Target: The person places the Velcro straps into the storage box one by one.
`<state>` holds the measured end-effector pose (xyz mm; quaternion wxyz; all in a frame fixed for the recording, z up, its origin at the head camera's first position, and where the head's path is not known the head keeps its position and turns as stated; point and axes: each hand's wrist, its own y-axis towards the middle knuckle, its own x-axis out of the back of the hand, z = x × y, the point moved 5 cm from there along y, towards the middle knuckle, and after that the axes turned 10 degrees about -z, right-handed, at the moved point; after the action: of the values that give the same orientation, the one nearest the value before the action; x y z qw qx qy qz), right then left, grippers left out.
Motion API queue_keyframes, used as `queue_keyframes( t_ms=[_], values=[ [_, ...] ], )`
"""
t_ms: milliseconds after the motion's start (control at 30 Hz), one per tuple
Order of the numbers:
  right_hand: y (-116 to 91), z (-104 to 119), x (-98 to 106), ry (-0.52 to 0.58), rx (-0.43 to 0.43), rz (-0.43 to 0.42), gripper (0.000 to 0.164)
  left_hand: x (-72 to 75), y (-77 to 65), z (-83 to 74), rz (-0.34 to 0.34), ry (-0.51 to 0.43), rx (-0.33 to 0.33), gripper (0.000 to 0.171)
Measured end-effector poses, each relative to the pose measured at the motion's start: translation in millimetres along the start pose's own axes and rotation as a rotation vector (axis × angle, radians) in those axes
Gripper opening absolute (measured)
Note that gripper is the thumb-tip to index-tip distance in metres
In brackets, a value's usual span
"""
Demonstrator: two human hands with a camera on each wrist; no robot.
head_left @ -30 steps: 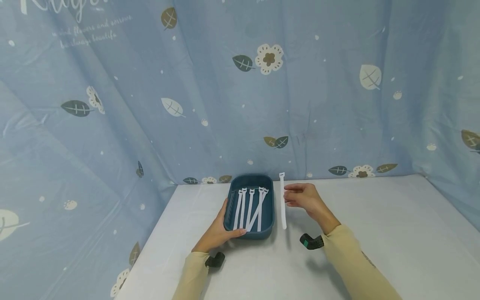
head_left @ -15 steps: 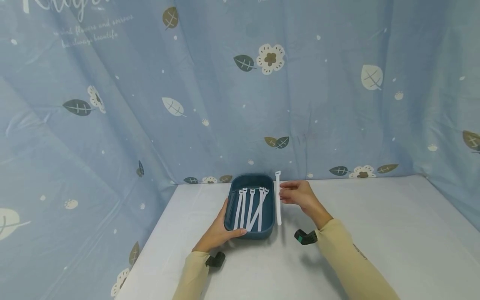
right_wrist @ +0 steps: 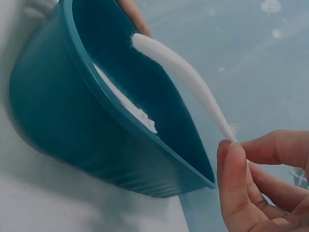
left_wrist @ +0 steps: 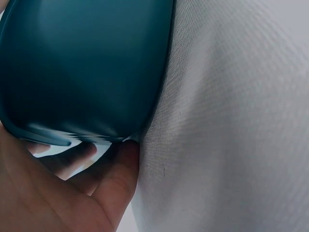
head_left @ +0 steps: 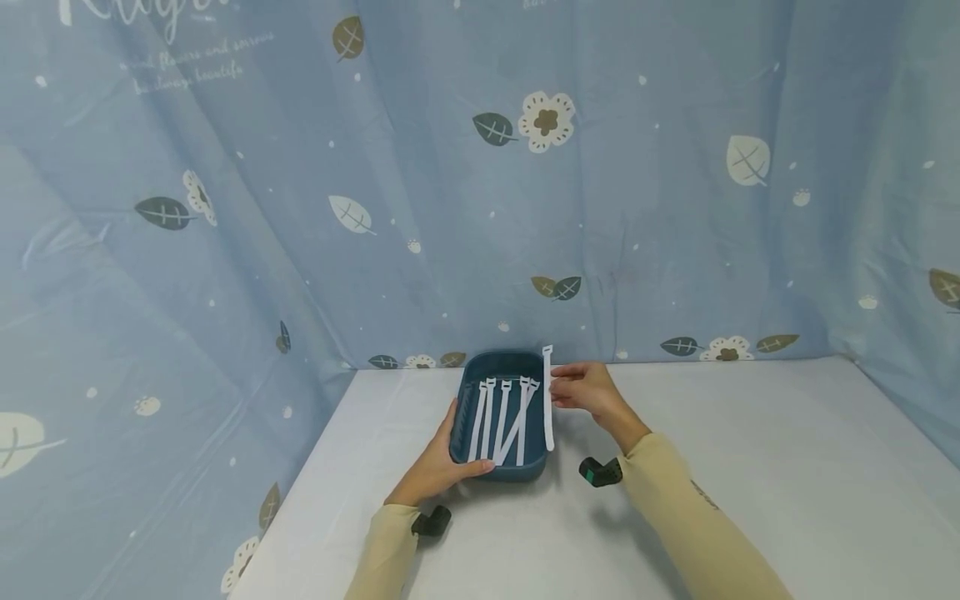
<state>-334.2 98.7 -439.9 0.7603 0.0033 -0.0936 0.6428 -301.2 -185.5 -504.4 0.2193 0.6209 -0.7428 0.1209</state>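
Observation:
A dark teal plastic basket stands on the table, with several white hook-and-loop cable ties lying lengthwise in it, one crossing another. My left hand grips the basket's near left corner, thumb at the near rim and fingers along the left side. Between thumb and fingertips, my right hand pinches one white cable tie by its middle, slotted head toward the curtain. In the right wrist view this held tie bends slightly and hangs above the basket's right rim.
The white-covered table extends to both sides and in front of the basket. A blue curtain with leaf and flower prints closes off the back and left. A black wrist camera sits under the right sleeve, another under the left.
My right hand has moved left with the cable tie, from beside the basket to over its right rim. The left hand and the basket have stayed in place.

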Motion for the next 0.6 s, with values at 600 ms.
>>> queue_keyframes(
  t_ms=[600],
  values=[
    [9, -4, -14, -0.051, 0.003, 0.004, 0.032, 0.0, 0.5, -1.8, -0.002, -0.008, 0.002, 0.125]
  ],
)
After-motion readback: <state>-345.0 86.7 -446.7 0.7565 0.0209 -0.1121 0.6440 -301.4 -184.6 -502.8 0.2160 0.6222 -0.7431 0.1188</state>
